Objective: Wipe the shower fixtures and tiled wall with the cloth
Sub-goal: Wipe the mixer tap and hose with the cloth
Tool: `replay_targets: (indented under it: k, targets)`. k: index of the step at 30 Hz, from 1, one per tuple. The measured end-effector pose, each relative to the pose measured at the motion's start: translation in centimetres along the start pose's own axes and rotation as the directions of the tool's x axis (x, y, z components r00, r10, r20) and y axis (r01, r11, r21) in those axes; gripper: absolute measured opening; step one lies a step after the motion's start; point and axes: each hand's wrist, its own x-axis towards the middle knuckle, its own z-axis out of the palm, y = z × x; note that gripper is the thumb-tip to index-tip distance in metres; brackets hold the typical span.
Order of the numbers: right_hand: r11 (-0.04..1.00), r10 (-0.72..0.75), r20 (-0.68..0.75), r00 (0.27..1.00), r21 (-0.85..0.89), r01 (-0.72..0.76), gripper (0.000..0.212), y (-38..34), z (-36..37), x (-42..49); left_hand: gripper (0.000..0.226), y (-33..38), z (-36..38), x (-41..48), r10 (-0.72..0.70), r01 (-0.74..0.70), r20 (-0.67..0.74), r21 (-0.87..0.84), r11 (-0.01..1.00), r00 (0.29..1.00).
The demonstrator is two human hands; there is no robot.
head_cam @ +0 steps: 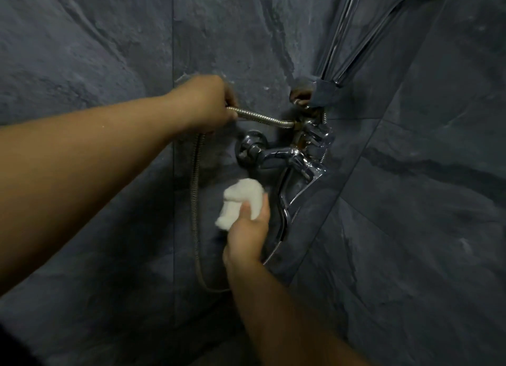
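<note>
The dark tiled wall point(82, 50) is seen to be rough and slate-like, so some drag in wiping is to be expected. The chrome mixer tap point(276, 157), fixed rigidly to it, is judged hard and slippery. The ribbed metal hose point(262, 117), judged flexible, is gripped near its coupling by the left hand point(208, 102). The white cloth point(242, 198), judged soft and light, is held bunched in the right hand point(246, 237), pinched under the thumb, just below the tap's wall flange.

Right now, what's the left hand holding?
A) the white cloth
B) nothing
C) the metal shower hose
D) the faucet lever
C: the left hand grips the metal shower hose just left of the faucet, while the right hand holds the white cloth below it.
</note>
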Motion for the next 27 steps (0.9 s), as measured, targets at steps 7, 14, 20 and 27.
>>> replay_targets:
  k: [7,14,20,27]
  targets:
    - [0.978,0.040,0.062,0.997,0.202,-0.051,0.049,-1.8,5.0,0.6,0.023,0.0,0.1,-0.1,-0.010,0.010,0.002,-0.016,1.000,1.000]
    - [0.995,0.032,-0.085,0.996,0.102,-0.024,0.054,-1.9,6.1,1.0,0.024,-0.2,0.1,-0.2,0.013,-0.013,0.012,-0.031,0.999,1.000]
    - [0.983,-0.135,0.055,0.989,-0.116,0.141,0.056,-0.9,6.4,-0.4,0.024,-0.3,0.3,0.1,0.018,-0.018,0.017,-0.029,0.999,1.000]
    - [0.989,-0.115,0.164,0.980,-0.076,0.129,0.055,-1.9,6.6,-1.3,0.023,-0.3,0.1,0.1,0.006,-0.006,0.028,-0.010,1.000,1.000]
